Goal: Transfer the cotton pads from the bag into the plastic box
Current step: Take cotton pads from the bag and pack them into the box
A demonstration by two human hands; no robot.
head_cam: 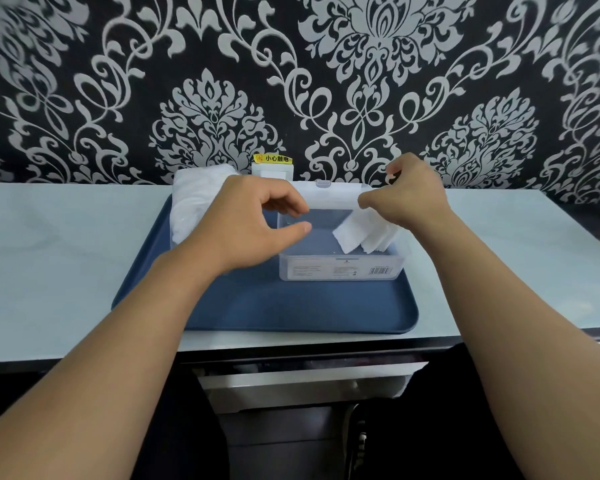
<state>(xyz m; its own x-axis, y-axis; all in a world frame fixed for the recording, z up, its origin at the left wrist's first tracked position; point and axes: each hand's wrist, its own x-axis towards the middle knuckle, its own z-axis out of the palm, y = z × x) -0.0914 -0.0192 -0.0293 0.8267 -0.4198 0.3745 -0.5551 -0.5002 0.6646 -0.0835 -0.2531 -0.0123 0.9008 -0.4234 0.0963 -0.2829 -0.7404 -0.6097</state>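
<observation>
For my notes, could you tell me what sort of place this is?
Probably a home room: ornate damask wallpaper, a pale countertop with a blue tray, and a wall socket behind it.

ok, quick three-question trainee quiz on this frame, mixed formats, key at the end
1. True or false: the plastic box stands on the blue tray.
2. Where are the cotton pads in the box?
A. its right end, leaning
B. flat across the whole bottom
C. its left end, stacked
3. Fill in: the bag lies on the tray's far ____ corner.

Key
1. True. The open box sits on the tray, its lid raised behind.
2. A. They lean at the right end, under the right hand; the left hand hovers, holding nothing visible.
3. left
</observation>
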